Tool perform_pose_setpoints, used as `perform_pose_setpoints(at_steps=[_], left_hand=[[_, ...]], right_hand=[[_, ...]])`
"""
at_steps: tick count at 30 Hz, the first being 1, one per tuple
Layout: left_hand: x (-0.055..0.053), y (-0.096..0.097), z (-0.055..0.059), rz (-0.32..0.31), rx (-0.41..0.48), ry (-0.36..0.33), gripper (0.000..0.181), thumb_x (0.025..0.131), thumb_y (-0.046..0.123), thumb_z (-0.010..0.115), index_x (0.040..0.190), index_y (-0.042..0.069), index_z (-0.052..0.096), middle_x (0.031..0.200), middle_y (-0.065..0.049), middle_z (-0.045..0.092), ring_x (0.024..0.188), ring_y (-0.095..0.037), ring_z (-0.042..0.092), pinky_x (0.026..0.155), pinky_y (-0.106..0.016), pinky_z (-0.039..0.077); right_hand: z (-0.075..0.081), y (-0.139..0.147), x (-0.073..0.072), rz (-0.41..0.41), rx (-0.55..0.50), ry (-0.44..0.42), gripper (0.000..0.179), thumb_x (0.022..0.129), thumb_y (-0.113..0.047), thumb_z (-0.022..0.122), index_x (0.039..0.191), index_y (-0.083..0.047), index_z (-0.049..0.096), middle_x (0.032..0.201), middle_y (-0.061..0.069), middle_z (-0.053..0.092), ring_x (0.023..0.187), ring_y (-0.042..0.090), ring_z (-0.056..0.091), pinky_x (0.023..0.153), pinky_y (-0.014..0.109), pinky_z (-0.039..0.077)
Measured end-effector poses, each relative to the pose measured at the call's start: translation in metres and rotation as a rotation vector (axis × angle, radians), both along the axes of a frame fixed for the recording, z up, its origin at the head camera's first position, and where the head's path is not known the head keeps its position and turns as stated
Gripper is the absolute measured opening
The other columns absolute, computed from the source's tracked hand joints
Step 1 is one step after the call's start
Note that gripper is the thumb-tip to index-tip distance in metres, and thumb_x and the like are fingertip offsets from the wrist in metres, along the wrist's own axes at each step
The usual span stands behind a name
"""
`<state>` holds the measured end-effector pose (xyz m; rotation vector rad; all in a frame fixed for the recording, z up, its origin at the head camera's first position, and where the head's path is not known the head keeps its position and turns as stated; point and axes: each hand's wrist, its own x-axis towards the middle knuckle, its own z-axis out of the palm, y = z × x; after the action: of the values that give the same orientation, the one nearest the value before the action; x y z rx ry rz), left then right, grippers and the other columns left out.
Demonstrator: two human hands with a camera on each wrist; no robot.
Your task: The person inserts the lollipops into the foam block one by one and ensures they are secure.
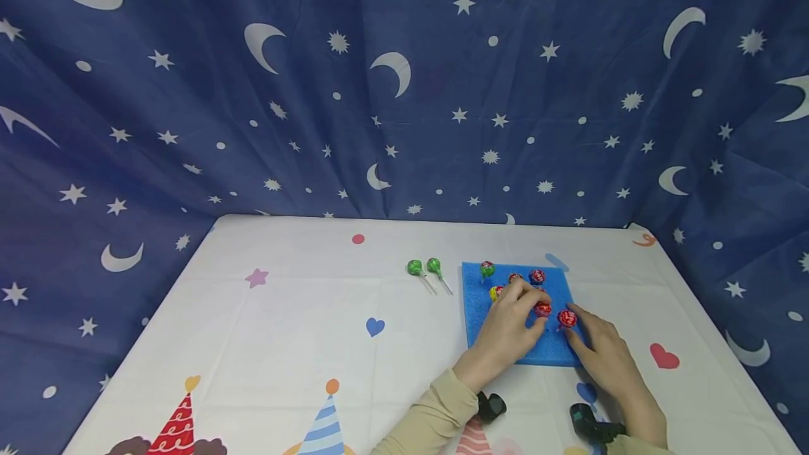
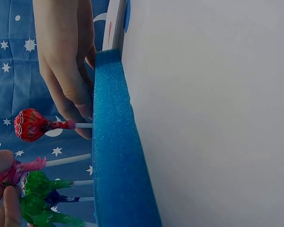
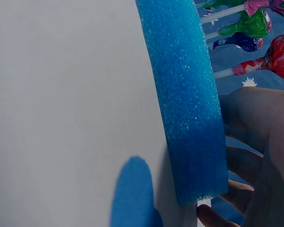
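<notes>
My left hand (image 1: 508, 321) is over a blue foam board (image 1: 477, 328) and pinches the head of a pink-wrapped lollipop (image 2: 12, 174). Its white stick meets the foam's top face; how deep it sits cannot be seen. A red-wrapped lollipop (image 1: 567, 319) stands in the board between the two hands, near the right edge. My right hand (image 1: 607, 353) rests at that edge, its fingers (image 3: 246, 163) relaxed against the foam and holding no lollipop. Behind the left hand stand more lollipops, among them a green one (image 1: 487, 269) and a red one (image 1: 537, 277); the left hand partly hides several.
Two green lollipops, one (image 1: 415, 267) beside the other (image 1: 433, 265), lie on the table left of the board. The white tablecloth (image 1: 303, 328) has printed party hats, hearts and stars. A dark blue curtain (image 1: 442, 90) with moons and stars hangs behind the table.
</notes>
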<state>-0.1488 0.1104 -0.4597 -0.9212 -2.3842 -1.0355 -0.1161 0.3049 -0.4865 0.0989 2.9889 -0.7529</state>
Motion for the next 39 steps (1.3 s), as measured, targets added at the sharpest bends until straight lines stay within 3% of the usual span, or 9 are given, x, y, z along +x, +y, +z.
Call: perform_pose_setpoints(at_steps=[9,27,34,39], left_hand=[[-0.0005,0.0003,-0.0017,0.005,-0.018,0.058,0.023,0.085,0.015,0.072,0.107,0.016,0.066,0.103,0.004,0.053,0.091,-0.004,0.053,0.077,-0.004,0.04],[-0.0001,0.0029,-0.0028,0.031,-0.082,0.098,0.021,0.086,0.018,0.072,0.106,0.018,0.066,0.106,0.005,0.057,0.099,-0.005,0.057,0.084,-0.005,0.044],[0.0012,0.0018,-0.0025,0.1,-0.156,0.182,0.02,0.085,0.024,0.072,0.104,0.024,0.069,0.105,0.011,0.062,0.098,-0.004,0.054,0.084,-0.007,0.045],[0.0012,0.0016,-0.0018,0.114,-0.184,0.201,0.019,0.084,0.026,0.073,0.103,0.025,0.071,0.104,0.012,0.064,0.097,-0.003,0.052,0.084,-0.008,0.045]], right_hand=[[0.0001,-0.0009,0.0001,0.008,0.009,0.013,0.062,0.098,-0.037,0.047,0.148,-0.003,0.032,0.146,0.032,0.036,0.133,0.055,0.026,0.101,0.075,0.021],[-0.0008,-0.0004,-0.0001,0.015,0.013,0.006,0.063,0.099,-0.038,0.047,0.148,-0.003,0.031,0.146,0.032,0.035,0.133,0.056,0.026,0.1,0.076,0.021],[-0.0009,-0.0002,0.0005,0.019,0.017,0.018,0.061,0.099,-0.038,0.046,0.147,-0.002,0.033,0.145,0.032,0.037,0.132,0.056,0.027,0.101,0.075,0.022],[-0.0006,-0.0001,0.0001,0.016,0.021,0.014,0.062,0.099,-0.039,0.046,0.147,-0.002,0.032,0.145,0.032,0.036,0.132,0.056,0.027,0.101,0.075,0.022]])
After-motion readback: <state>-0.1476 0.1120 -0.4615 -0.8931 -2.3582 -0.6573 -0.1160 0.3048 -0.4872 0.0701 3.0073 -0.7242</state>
